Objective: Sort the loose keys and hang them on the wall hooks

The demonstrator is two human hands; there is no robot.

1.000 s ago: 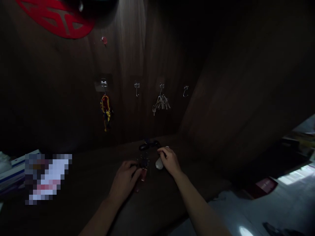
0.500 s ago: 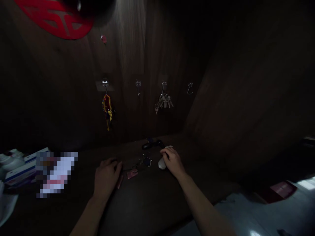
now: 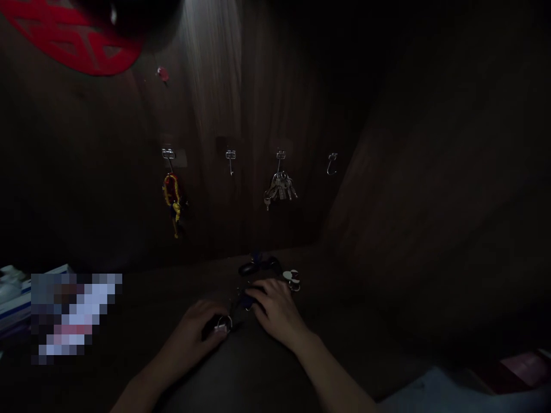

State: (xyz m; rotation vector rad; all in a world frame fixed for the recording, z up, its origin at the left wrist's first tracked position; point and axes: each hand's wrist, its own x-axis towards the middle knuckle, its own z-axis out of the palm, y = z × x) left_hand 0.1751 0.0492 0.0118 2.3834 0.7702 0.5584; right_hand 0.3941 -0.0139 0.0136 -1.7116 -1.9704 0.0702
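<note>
On the dark wooden shelf, my left hand [image 3: 196, 330] curls round a key ring with a pink tag [image 3: 221, 328], its thumb and fingers closed about it. My right hand [image 3: 278, 310] reaches in from the right, fingertips and thumb on a small bunch of keys with a dark blue fob [image 3: 247, 302]. The fingers partly cover that bunch. Just beyond the right hand lies a white key tag [image 3: 291, 276] with a bead chain. Behind it is a black looped object [image 3: 260, 265] whose kind is too dark to make out.
Metal hooks [image 3: 231, 155] line the wooden back wall. A bunch of keys [image 3: 280, 186] hangs from one, a yellow and red braided cord [image 3: 172, 195] from another. Boxes [image 3: 17, 307] stand at the left. A red round decoration [image 3: 86, 43] is on the wall above.
My right hand has left the white tag and moved left to the keys with the blue fob. My left hand has moved right onto the pink-tagged ring. The view has shifted slightly.
</note>
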